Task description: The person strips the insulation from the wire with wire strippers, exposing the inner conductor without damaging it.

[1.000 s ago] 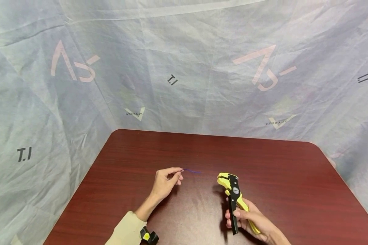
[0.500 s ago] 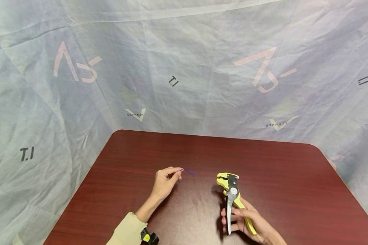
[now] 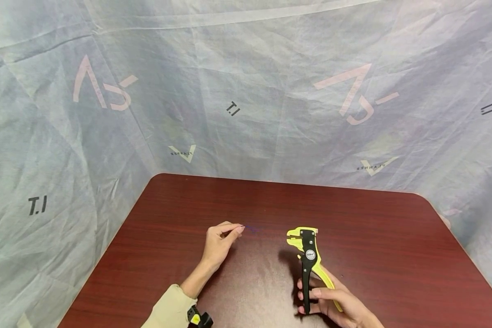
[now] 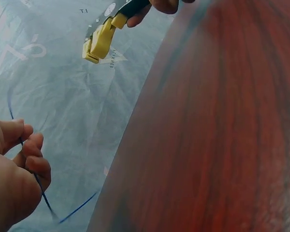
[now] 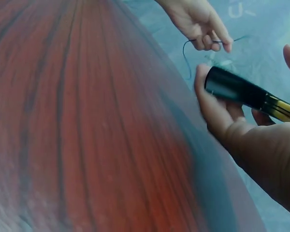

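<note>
In the head view my left hand (image 3: pixel 218 245) pinches a thin blue wire (image 3: pixel 250 228) between thumb and index finger. The wire's short free end points right, toward the tool. In the left wrist view a longer tail of the wire (image 4: pixel 44 198) hangs below the hand and bends upward. My right hand (image 3: pixel 337 298) grips a yellow and black wire stripper (image 3: pixel 310 255) by its handles, the fingers round the black lever and the thumb near the yellow handle. The stripper's nose faces left, and a gap separates it from the wire.
A dark red wooden table (image 3: pixel 180 196) with rounded far corners lies under both hands. Grey-white printed cloth (image 3: pixel 270 91) hangs behind it and along both sides. A black and yellow wrist device (image 3: pixel 199 317) sits at the left sleeve (image 3: pixel 170 305).
The wire stripper has turned in the right hand, so its nose points more to the left and sits slightly higher. The wire's free end shows shorter; the left hand has barely moved.
</note>
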Available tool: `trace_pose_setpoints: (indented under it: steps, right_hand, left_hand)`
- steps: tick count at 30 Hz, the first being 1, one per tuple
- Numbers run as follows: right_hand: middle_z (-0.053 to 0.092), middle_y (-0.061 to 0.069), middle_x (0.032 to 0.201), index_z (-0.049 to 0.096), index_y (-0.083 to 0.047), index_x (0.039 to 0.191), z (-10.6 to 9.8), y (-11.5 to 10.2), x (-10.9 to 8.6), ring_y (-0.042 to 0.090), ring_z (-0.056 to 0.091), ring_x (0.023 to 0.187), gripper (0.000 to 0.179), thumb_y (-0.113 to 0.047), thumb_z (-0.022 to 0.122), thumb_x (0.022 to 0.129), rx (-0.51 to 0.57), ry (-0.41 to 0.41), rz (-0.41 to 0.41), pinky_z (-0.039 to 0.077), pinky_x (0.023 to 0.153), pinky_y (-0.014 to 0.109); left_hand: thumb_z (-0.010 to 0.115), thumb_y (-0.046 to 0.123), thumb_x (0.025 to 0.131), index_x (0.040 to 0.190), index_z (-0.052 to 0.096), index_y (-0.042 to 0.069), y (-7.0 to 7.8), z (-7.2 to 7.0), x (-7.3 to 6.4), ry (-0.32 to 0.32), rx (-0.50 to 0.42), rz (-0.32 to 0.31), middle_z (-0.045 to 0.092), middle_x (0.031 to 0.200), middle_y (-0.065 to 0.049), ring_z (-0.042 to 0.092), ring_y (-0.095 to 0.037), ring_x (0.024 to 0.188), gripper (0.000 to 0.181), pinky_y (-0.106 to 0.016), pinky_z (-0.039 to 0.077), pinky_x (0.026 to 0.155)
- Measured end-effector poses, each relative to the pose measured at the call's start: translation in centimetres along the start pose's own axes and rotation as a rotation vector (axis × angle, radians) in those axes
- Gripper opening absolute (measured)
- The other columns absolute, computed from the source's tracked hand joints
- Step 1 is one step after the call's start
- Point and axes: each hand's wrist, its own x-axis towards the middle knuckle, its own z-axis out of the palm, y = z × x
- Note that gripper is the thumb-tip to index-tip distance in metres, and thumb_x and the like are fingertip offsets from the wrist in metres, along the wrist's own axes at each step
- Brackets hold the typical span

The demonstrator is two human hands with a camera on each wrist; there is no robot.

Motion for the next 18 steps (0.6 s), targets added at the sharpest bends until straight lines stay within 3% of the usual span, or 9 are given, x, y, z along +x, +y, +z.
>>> trace_pose_setpoints:
  steps: [5,8,14,16,18]
  right_hand:
    - [0.058,0.010,0.133,0.018,-0.027,0.159,-0.17,0.07,0.23,0.030,0.065,0.121,0.067,0.009,0.021,0.102,-0.013,-0.058,-0.029,0.050,0.105,0.050]
    - [0.057,0.013,0.137,0.014,-0.026,0.161,-0.42,0.13,0.30,0.029,0.064,0.119,0.066,0.007,0.020,0.103,-0.021,-0.092,-0.045,0.050,0.105,0.047]
    - [0.060,0.014,0.133,0.013,-0.027,0.160,-0.41,0.01,0.58,0.027,0.065,0.113,0.069,0.008,0.021,0.102,-0.055,-0.097,-0.047,0.051,0.103,0.046]
    - [0.062,0.014,0.130,0.014,-0.025,0.160,-0.34,-0.03,0.65,0.027,0.066,0.112,0.069,0.010,0.022,0.101,-0.053,-0.084,-0.053,0.052,0.102,0.048]
    - [0.062,0.014,0.128,0.016,-0.023,0.159,-0.17,-0.16,0.69,0.027,0.066,0.112,0.068,0.012,0.023,0.101,-0.055,-0.073,-0.054,0.052,0.101,0.048]
  left_hand:
    - [0.069,0.001,0.090,0.093,0.073,-0.013,0.26,0.11,-0.11,-0.030,-0.050,-0.023,0.064,0.076,-0.033,0.052,-0.001,0.057,0.015,-0.018,0.045,0.053]
    - [0.069,0.002,0.091,0.094,0.072,-0.013,0.38,0.18,-0.22,-0.048,-0.045,-0.039,0.066,0.074,-0.029,0.053,-0.002,0.059,0.015,-0.017,0.043,0.054]
    - [0.069,0.005,0.092,0.101,0.073,-0.010,0.55,0.25,-0.34,-0.091,-0.006,-0.022,0.067,0.079,0.006,0.058,-0.003,0.068,0.019,-0.018,0.046,0.059]
    - [0.069,0.007,0.092,0.102,0.073,-0.009,0.62,0.29,-0.38,-0.103,-0.001,-0.010,0.067,0.081,0.004,0.055,-0.001,0.068,0.019,-0.017,0.046,0.060]
    - [0.069,0.007,0.092,0.103,0.073,-0.010,0.68,0.35,-0.43,-0.112,-0.004,0.004,0.069,0.084,-0.008,0.051,0.000,0.069,0.020,-0.017,0.045,0.062]
